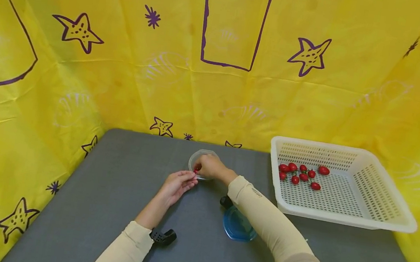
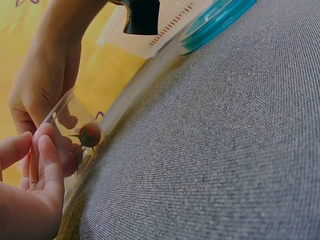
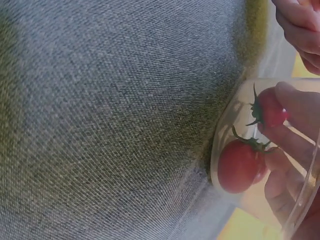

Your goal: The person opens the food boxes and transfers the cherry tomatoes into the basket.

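Note:
A clear plastic container point(image 1: 192, 159) stands near the back of the table, with cherry tomatoes inside. My right hand point(image 1: 210, 167) reaches into it from the right. In the right wrist view, its thumb and a finger pinch a cherry tomato point(image 3: 272, 107) with a green calyx. Below that one lies a larger cherry tomato point(image 3: 237, 166), partly covering another. My left hand point(image 1: 177, 187) is at the near left side of the container. In the left wrist view its thumb and fingertips pinch the rim; the exact contact is partly hidden by the fingers.
A white perforated basket point(image 1: 342, 219) at the right holds several cherry tomatoes point(image 1: 303, 177) toward its left side. On the table point(image 1: 192, 254) lies a blue lid point(image 1: 236, 231), partly under the right forearm. A yellow patterned cloth point(image 1: 222, 101) hangs behind and at both sides.

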Available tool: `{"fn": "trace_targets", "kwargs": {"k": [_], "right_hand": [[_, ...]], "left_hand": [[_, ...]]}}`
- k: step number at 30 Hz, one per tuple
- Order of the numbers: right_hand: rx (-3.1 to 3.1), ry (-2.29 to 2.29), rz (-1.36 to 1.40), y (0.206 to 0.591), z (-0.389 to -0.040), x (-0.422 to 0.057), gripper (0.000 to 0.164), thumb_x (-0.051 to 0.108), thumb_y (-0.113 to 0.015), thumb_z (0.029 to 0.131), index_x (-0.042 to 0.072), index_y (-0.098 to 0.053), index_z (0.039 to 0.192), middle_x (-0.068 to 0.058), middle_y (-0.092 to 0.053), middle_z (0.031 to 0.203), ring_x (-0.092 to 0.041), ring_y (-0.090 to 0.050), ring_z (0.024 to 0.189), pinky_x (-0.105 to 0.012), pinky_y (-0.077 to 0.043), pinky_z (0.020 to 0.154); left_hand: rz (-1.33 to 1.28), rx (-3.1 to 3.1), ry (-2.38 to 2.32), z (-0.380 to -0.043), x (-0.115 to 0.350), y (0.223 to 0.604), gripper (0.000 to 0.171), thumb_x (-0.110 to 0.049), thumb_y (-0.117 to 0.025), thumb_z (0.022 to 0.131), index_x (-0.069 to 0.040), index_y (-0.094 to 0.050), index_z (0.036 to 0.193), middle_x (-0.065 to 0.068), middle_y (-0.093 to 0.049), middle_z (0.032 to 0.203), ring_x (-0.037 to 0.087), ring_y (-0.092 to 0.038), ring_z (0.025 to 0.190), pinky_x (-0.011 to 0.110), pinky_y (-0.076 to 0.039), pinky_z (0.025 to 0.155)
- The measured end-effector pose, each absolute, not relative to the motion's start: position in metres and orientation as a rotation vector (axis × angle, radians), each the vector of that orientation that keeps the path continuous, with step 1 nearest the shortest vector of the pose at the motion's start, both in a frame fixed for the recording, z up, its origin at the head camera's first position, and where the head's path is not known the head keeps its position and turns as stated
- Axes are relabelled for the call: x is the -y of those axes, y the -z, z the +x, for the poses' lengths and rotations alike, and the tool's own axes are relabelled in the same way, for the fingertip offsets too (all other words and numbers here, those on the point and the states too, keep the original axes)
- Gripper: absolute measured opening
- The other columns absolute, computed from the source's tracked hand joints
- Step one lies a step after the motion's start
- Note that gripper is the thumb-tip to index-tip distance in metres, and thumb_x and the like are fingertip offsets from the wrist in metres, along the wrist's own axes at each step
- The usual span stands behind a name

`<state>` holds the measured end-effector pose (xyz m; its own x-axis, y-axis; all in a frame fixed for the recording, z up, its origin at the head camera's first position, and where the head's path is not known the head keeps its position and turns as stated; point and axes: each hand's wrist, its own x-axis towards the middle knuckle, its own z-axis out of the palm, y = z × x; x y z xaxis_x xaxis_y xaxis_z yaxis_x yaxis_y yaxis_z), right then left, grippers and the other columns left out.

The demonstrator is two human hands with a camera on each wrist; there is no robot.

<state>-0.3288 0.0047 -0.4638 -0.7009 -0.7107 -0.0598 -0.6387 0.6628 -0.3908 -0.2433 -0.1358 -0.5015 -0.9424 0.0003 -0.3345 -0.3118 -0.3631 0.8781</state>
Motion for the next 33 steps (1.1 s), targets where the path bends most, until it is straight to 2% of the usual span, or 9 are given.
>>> {"fn": "trace_targets", "kwargs": {"k": [10, 16, 26, 33], "right_hand": [[-2.672, 0.554, -1.155, 0.451, -0.328, -0.007, 0.01, 0.014, -0.072, 0.085, 0.009, -0.076, 0.092, -0.003, -0.073, 0.087, -0.016, -0.063, 0.08, -0.03, -0.053, 0.078], [-2.644, 0.59, -1.117, 0.438, -0.327, -0.01, 0.014, 0.017, -0.073, 0.087, 0.009, -0.075, 0.098, -0.004, -0.073, 0.092, -0.015, -0.064, 0.08, -0.027, -0.054, 0.074], [-2.609, 0.679, -1.08, 0.415, -0.328, -0.025, 0.018, 0.011, -0.068, 0.09, 0.004, -0.072, 0.106, -0.008, -0.073, 0.1, -0.017, -0.067, 0.083, -0.028, -0.056, 0.075], [-2.638, 0.644, -1.148, 0.397, -0.332, -0.044, 0.018, 0.009, -0.067, 0.089, 0.001, -0.071, 0.105, -0.011, -0.073, 0.1, -0.022, -0.067, 0.088, -0.032, -0.056, 0.079]], "left_hand": [[-0.414, -1.631, -2.419, -0.244, 0.136, 0.502, 0.009, -0.003, -0.056, 0.096, -0.006, -0.062, 0.09, 0.0, -0.069, 0.076, 0.009, -0.068, 0.07, 0.021, -0.055, 0.069], [-0.41, -1.625, -2.42, -0.244, 0.136, 0.501, 0.012, -0.002, -0.054, 0.097, -0.008, -0.06, 0.088, 0.0, -0.068, 0.076, 0.009, -0.067, 0.069, 0.021, -0.055, 0.069], [-0.405, -1.648, -2.398, -0.243, 0.136, 0.5, 0.005, -0.005, -0.052, 0.099, -0.003, -0.056, 0.099, -0.002, -0.067, 0.078, 0.008, -0.067, 0.072, 0.019, -0.055, 0.069], [-0.419, -1.635, -2.41, -0.243, 0.136, 0.501, 0.007, -0.007, -0.053, 0.098, -0.001, -0.057, 0.101, 0.0, -0.067, 0.079, 0.009, -0.068, 0.073, 0.02, -0.056, 0.07]]}}
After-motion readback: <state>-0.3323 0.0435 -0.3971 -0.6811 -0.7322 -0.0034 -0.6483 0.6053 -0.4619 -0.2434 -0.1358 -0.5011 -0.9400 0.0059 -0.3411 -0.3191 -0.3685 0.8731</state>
